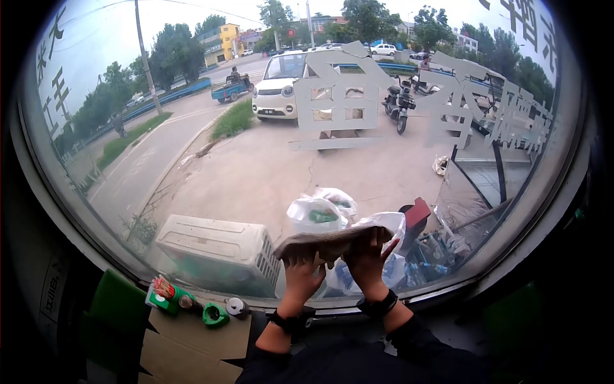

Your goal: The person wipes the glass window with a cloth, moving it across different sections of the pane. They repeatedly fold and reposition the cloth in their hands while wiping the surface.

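A brown cloth (326, 245), folded and wide, is raised in front of the large window pane (256, 173). My left hand (303, 270) grips its lower left part, fingers up behind the edge and thumb pointing to the right. Further right, my right hand (367, 262) has its fingers bent over the cloth's right part. Both hands are closed on the cloth, with the fingertips partly hidden. Dark bands circle both wrists.
At lower left, a table (198, 336) carries a green box of red-tipped sticks (164, 289), a green ashtray-like dish (215, 315) and a small lidded jar (237, 308). Outside the glass stand an air-conditioner unit (211, 237), white plastic bags (320, 211), bottles (435, 249) and a white car (278, 89).
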`<state>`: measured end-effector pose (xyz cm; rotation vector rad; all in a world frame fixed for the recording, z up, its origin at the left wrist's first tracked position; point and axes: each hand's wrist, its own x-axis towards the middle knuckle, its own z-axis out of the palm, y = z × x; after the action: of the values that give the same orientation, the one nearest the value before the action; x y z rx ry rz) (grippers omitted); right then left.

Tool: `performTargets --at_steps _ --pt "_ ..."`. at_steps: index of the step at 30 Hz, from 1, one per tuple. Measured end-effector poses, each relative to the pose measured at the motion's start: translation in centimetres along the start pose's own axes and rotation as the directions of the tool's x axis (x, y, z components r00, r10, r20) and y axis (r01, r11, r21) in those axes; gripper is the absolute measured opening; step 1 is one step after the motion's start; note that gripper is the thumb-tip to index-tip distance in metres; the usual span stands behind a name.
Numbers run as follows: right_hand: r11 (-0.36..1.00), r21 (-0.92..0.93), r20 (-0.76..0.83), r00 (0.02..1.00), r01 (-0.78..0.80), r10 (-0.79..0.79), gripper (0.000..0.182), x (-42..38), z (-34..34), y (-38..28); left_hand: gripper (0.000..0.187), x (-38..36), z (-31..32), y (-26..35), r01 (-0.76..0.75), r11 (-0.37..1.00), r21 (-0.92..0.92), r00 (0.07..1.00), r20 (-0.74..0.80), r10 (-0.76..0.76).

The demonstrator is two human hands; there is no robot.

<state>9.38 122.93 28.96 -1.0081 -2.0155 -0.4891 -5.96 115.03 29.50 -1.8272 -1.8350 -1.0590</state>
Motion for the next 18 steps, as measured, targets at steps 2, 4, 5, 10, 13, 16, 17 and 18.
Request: performTargets --at_steps 2,4,5,10,13,16,17,18 --pt "0.999 0.039 -0.089 0.996 0.028 -0.025 0.068 2.5 -1.2 0.1 0.051 2.1 -3.7 1.5 -0.011 0.999 0.032 0.999 -0.038 0.012" --pt "0.996 0.071 -0.133 0.99 0.047 -0.037 0.062 6.8 -4.0 -0.1 0.053 5.4 -5.9 0.9 -0.032 0.999 0.011 0.997 -0.07 0.033" --pt "0.996 0.069 -0.147 0.988 0.054 -0.043 0.059 9.1 -5.0 -0.2 0.054 6.9 -6.3 0.7 -0.029 0.999 -0.037 0.997 -0.072 0.027" --pt "0.994 -0.093 -0.157 0.985 0.054 -0.068 0.061 11.8 -5.7 -0.7 0.051 9.6 -7.0 3.0 -0.084 0.996 0.004 0.961 -0.263 0.082" --pt "0.98 -0.198 0.018 1.0 -0.013 0.017 0.071 6.2 -3.1 -0.9 0.06 4.5 -2.6 2.8 -0.023 0.989 -0.144 0.996 -0.084 0.011" --pt "0.997 -0.077 0.052 0.999 -0.013 0.017 0.073 2.2 -0.5 -0.3 0.055 1.4 0.6 2.7 0.049 0.998 0.031 0.999 -0.015 -0.049" --pt "0.993 -0.115 0.004 1.0 0.009 -0.009 0.065 2.8 -0.8 -0.2 0.052 1.9 0.2 2.7 0.029 0.999 0.041 0.999 -0.024 -0.028" --pt "0.988 -0.155 -0.04 0.999 0.021 -0.028 0.059 3.6 -1.3 0.0 0.05 2.6 -0.4 2.7 0.003 0.999 0.05 1.0 -0.024 -0.002"
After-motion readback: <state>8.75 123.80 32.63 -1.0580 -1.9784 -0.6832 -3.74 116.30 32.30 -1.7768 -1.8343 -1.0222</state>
